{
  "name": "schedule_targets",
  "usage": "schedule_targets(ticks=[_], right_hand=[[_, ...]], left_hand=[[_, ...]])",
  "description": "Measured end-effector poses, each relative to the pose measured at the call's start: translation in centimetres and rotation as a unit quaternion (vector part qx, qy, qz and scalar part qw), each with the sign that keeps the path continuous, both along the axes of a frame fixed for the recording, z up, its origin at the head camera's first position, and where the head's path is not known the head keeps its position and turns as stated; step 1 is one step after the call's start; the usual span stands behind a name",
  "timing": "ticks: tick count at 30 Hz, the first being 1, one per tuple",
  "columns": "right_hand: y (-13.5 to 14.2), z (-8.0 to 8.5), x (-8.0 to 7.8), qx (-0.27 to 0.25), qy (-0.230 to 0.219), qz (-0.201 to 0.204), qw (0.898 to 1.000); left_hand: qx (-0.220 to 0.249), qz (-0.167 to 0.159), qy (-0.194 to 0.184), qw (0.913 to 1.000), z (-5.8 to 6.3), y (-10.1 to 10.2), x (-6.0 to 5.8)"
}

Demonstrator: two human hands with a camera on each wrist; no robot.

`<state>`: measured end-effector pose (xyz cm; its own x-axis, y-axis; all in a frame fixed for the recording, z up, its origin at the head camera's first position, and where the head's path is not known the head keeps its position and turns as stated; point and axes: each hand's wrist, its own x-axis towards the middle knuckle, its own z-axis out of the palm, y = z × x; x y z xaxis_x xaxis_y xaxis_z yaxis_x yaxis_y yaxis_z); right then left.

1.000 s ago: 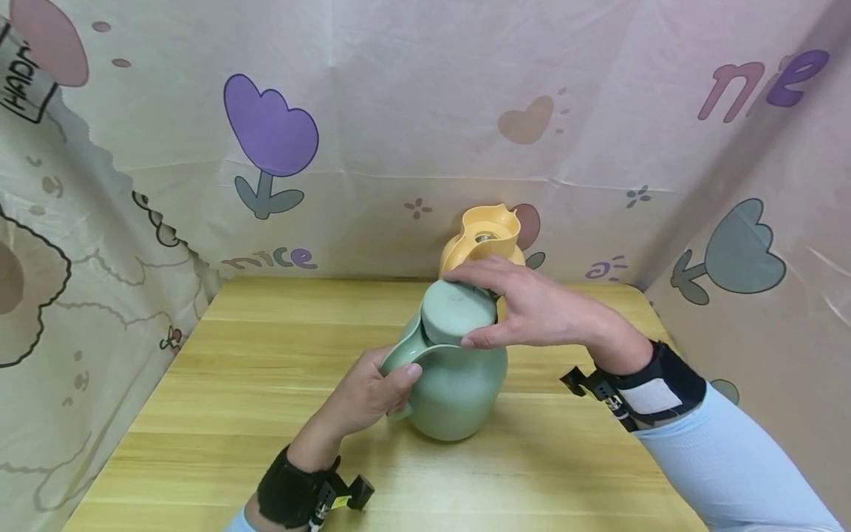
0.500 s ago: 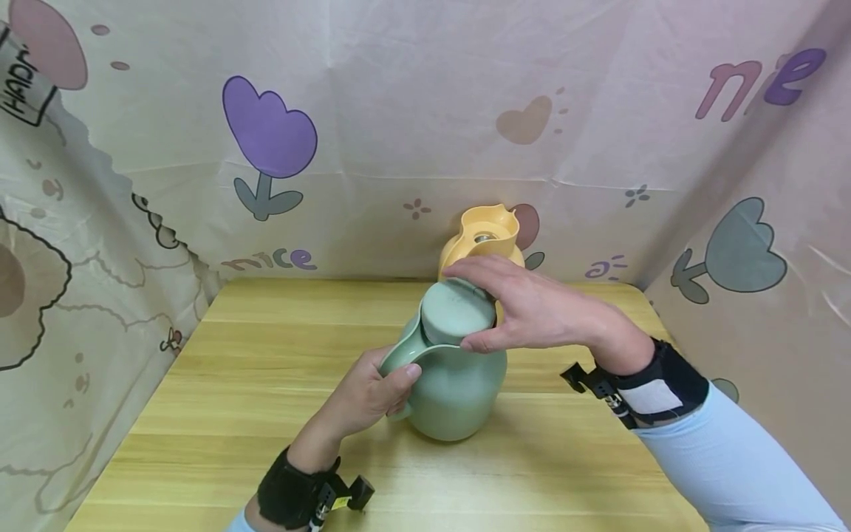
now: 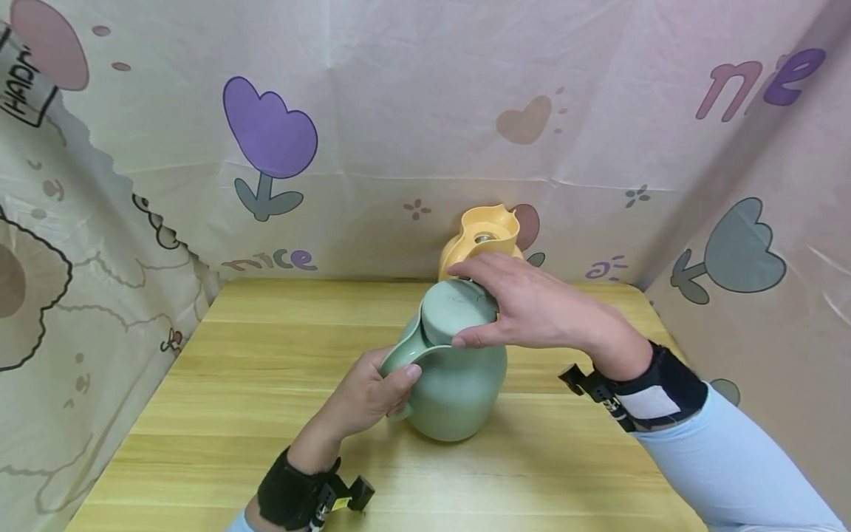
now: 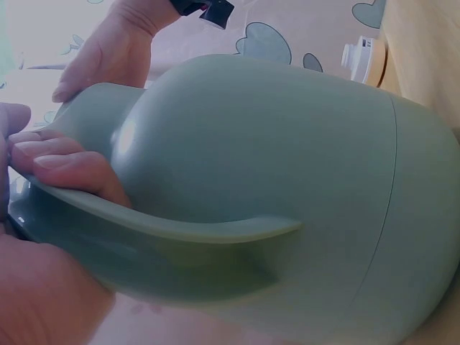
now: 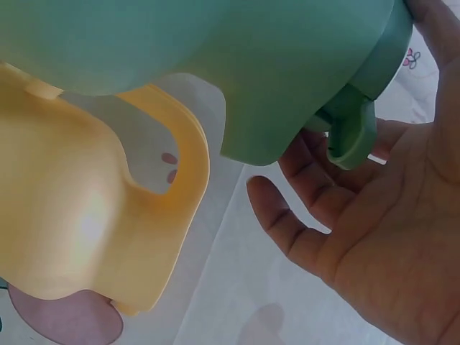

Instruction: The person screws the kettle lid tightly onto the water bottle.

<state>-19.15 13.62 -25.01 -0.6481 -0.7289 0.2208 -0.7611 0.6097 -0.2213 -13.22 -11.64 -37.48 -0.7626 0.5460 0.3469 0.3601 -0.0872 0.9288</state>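
A pale green thermos jug stands upright on the wooden table. My left hand grips its handle, fingers wrapped around and thumb on top. On the jug's mouth sits a round green lid. My right hand holds this lid from the right, thumb at its near edge and forefinger at its far edge. From below, the right wrist view shows the fingers behind the spout and a small green tab under the lid. Whether every fingertip touches the lid is hidden.
Behind the green jug, near the back edge of the wooden table, is a yellow jug with an uncovered mouth. A small white and orange object stands beyond the green jug in the left wrist view. Patterned cloth encloses the back and sides.
The right hand has shifted very slightly, its thumb sliding a little left along the lid's near edge. The left hand and both jugs have stayed put.
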Motion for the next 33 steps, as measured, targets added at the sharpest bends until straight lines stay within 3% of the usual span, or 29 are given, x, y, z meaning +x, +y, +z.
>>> schedule_targets(ticks=[4, 11, 15, 27, 33], right_hand=[[-0.1, 0.1, 0.2, 0.004, 0.004, -0.009, 1.0], [-0.4, 0.6, 0.4, -0.004, -0.033, 0.042, 0.999], [-0.6, 0.7, 0.5, 0.002, -0.038, 0.049, 0.998], [-1.5, 1.2, 0.7, 0.041, -0.018, -0.043, 0.998], [-1.8, 1.6, 0.8, 0.046, -0.023, 0.01, 0.999]], left_hand=[[-0.001, 0.0, 0.002, 1.0, 0.0, 0.0, 0.0], [0.002, -0.002, 0.0, 1.0, 0.0, 0.0, 0.0], [0.001, -0.001, 0.001, 1.0, 0.0, 0.1, 0.1], [0.004, -0.004, -0.001, 1.0, 0.0, 0.1, 0.1], [0.007, -0.008, -0.002, 0.9999, 0.0, 0.0, 0.0]])
